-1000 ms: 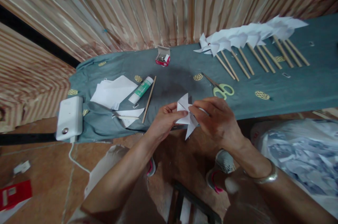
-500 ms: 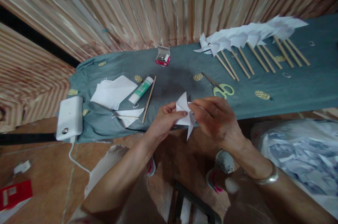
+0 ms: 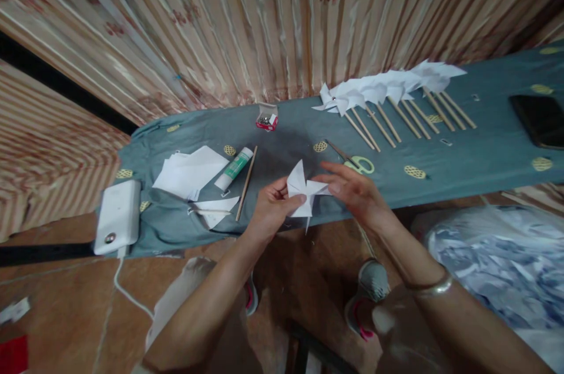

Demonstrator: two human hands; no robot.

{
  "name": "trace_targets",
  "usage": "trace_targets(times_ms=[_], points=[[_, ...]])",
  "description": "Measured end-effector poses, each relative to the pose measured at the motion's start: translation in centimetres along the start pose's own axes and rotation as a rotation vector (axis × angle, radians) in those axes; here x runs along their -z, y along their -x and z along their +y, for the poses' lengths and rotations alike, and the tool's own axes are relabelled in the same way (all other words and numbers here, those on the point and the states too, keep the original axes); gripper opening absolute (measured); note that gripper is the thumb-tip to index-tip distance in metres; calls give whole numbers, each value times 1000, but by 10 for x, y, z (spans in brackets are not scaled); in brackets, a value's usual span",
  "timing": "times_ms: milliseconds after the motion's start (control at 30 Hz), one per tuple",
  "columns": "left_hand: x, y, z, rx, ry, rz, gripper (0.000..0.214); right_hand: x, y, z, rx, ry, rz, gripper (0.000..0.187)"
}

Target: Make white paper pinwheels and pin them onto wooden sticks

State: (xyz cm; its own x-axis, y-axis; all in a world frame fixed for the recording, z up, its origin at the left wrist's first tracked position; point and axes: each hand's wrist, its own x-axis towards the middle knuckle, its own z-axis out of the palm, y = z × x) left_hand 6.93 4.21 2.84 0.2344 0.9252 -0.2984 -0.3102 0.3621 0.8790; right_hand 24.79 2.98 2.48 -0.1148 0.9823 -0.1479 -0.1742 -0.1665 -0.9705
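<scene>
A white folded paper pinwheel [image 3: 303, 191] hangs in the air at the near edge of the teal-covered table [image 3: 476, 157]. My left hand [image 3: 271, 209] pinches its left side between thumb and fingers. The fingers of my right hand [image 3: 355, 191] are loosely spread beside the pinwheel's right blade, their tips touching it. A wooden stick [image 3: 245, 184] and a glue stick [image 3: 234, 168] lie on the cloth to the left of my hands. Green-handled scissors [image 3: 355, 161] lie just behind my right hand.
A row of finished paper pinwheels on sticks [image 3: 388, 95] lies at the back right. White paper sheets [image 3: 187, 171], a small red box of pins [image 3: 267, 118], a white device [image 3: 118, 216] and a dark phone [image 3: 537, 118] are on the table. A bag of paper scraps [image 3: 497, 262] sits on the floor.
My view has tilted up a little, so the table sits lower in frame and a phone shows at right. My right hand has loosened from a pinch to spread fingers.
</scene>
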Motion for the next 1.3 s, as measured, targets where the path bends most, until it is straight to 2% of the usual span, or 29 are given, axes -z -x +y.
trace_targets(times_ms=[167,300,467,833,1100,1300], points=[[-3,2,1,-51,-107,-28,36,-1,-1,-5,-81,-16,-53,61],[-3,5,0,-73,-206,-52,47,-3,-1,-8,-142,22,-108,71],[1,7,-3,-81,-294,-94,53,-6,1,-10,-131,87,-155,80],[0,8,-2,-136,-392,-91,46,-12,3,-8,-6,321,-76,62],[2,9,-6,-240,-604,-61,46,-13,4,-4,87,507,-39,52],[1,9,-7,-242,-606,-44,48,-16,4,-2,141,594,-20,44]])
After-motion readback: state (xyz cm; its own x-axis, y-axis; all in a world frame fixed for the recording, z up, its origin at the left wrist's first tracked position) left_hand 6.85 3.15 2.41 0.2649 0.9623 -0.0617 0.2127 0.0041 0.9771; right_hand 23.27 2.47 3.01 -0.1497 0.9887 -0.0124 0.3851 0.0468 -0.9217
